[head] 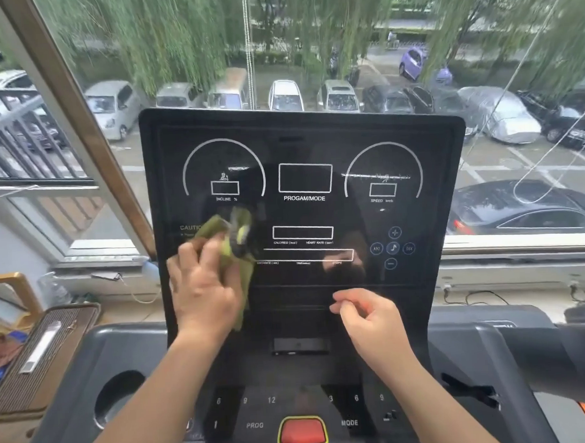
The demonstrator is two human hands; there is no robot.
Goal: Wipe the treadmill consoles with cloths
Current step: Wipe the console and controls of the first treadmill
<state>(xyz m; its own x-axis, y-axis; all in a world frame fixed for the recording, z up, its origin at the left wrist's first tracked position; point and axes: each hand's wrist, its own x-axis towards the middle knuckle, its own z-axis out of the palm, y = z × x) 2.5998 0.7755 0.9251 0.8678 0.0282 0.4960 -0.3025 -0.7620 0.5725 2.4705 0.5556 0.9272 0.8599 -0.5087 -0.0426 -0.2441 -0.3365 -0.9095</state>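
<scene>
A black treadmill console [415,133] stands upright in front of me, with white dial outlines and the words PROGAM/MODE. My left hand [201,287] presses a crumpled green cloth [232,229] against the console's lower left part, below the INCLINE dial. The cloth looks blurred. My right hand [367,315] hovers near the console's lower edge, fingers curled and pinched together, holding nothing I can see. White smear marks cross the right dial [382,177].
Below the console lies a key panel with a red stop button [302,431] and a round cup holder [119,398] at the left. A grey handrail [545,350] runs to the right. A large window behind overlooks parked cars. A brown ribbed object [37,356] sits at the left.
</scene>
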